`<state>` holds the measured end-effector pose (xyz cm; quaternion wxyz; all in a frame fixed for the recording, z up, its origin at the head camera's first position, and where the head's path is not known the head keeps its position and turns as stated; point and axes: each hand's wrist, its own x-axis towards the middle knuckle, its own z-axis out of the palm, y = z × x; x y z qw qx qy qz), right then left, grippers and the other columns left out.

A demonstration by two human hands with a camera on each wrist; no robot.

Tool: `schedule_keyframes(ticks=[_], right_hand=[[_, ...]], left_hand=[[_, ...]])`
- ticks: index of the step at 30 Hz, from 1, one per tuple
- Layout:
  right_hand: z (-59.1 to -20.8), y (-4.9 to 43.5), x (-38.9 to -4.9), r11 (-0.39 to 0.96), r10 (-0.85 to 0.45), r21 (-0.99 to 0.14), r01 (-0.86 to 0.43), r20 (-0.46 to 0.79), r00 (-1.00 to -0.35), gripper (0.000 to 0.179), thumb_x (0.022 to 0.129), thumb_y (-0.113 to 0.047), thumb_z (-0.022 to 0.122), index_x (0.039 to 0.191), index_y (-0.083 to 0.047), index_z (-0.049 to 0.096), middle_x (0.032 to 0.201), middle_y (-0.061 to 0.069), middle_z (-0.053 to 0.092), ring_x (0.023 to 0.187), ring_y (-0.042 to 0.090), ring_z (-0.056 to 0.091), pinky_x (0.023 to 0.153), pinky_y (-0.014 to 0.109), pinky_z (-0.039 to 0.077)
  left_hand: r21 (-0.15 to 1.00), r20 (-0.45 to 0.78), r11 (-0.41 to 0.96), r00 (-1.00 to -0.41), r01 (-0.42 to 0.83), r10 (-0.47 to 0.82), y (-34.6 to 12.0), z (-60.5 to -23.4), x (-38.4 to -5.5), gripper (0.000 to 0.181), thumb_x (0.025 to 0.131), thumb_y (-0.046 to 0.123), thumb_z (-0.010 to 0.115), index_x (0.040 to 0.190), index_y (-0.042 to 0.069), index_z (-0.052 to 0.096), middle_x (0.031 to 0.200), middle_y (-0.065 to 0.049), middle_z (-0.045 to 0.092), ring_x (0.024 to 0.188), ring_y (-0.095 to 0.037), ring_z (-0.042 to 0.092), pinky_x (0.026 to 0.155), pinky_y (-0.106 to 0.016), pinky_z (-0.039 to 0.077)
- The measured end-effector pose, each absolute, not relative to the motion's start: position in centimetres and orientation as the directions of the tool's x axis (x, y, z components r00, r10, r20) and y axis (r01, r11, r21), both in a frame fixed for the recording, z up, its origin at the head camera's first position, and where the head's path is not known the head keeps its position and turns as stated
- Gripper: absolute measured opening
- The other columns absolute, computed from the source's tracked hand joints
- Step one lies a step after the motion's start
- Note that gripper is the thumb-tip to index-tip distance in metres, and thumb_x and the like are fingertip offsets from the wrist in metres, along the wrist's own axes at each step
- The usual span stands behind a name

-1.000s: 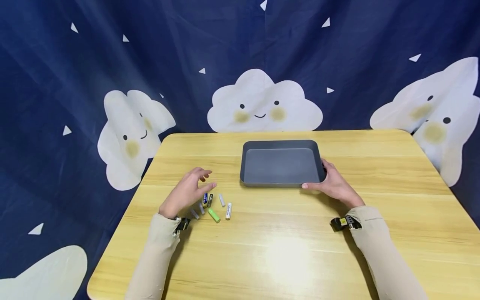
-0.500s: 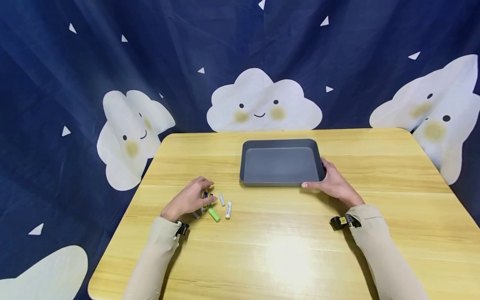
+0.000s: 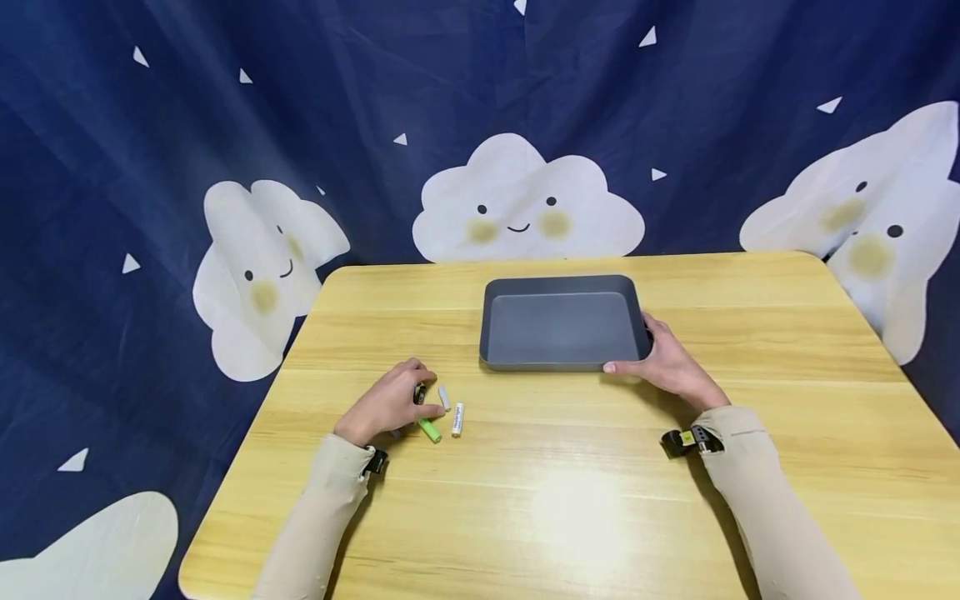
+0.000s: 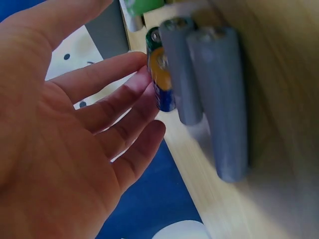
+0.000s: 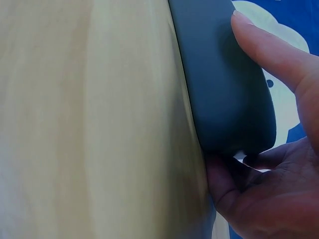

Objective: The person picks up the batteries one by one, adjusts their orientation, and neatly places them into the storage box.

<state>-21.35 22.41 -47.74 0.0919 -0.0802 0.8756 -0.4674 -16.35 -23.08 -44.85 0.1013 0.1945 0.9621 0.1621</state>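
Note:
My left hand (image 3: 390, 404) reaches low over a group of batteries on the wooden table, its fingers loosely bent. In the left wrist view, the fingertips meet or nearly meet a blue-and-orange battery (image 4: 162, 82). Two grey batteries (image 4: 219, 107) lie beside it. Between thumb and fingers in the head view shows a black battery (image 3: 420, 394). A green battery (image 3: 430, 430), a white battery (image 3: 457, 420) and a smaller pale one lie just right of the hand. My right hand (image 3: 671, 367) grips the near right corner of a dark grey tray (image 3: 566, 329), thumb at the front wall.
The tray stands flat towards the back of the wooden table (image 3: 570, 467), with nothing in it. Behind the table's far edge hangs a blue curtain (image 3: 360, 67) printed with clouds.
My left hand has come down and slightly right over the batteries, hiding more of them. The right hand keeps its grip on the tray, which has stayed in place.

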Motion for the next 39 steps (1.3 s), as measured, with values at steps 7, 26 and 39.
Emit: schedule_keyframes(ticks=[7,26,39], right_hand=[[-47.7,22.4,-21.3,0.560,-0.222,-0.827,-0.045,-0.097,-0.970,0.125,0.076,-0.040,0.092,0.166,-0.008,0.012,0.165,0.030,0.027,0.150,0.047,0.033,0.122,0.067,0.026],[-47.5,22.5,-21.1,0.568,-0.205,-0.823,-0.010,-0.129,-0.970,0.129,0.076,-0.043,0.092,0.167,-0.010,0.007,0.163,0.032,0.025,0.147,0.048,0.035,0.122,0.067,0.026],[-47.6,22.5,-21.1,0.569,-0.206,-0.822,-0.023,-0.115,-0.972,0.127,0.076,-0.041,0.092,0.167,-0.009,0.009,0.161,0.032,0.028,0.145,0.048,0.037,0.121,0.067,0.027]], left_hand=[[0.327,-0.120,0.888,-0.918,0.322,0.377,-22.2,-44.8,-16.2,0.048,0.083,0.041,0.086,0.115,0.006,0.076,0.111,-0.005,0.065,0.095,-0.020,0.060,0.085,-0.038,0.051],[0.256,-0.069,0.895,-0.916,0.366,0.394,-21.3,-45.2,-16.3,0.038,0.084,0.040,0.084,0.103,0.008,0.075,0.093,0.000,0.062,0.075,-0.015,0.051,0.068,-0.029,0.043],[0.379,-0.060,0.860,-0.918,0.342,0.391,-21.2,-45.0,-16.9,0.035,0.085,0.035,0.082,0.103,0.007,0.074,0.100,-0.004,0.063,0.083,-0.016,0.054,0.074,-0.029,0.049]])
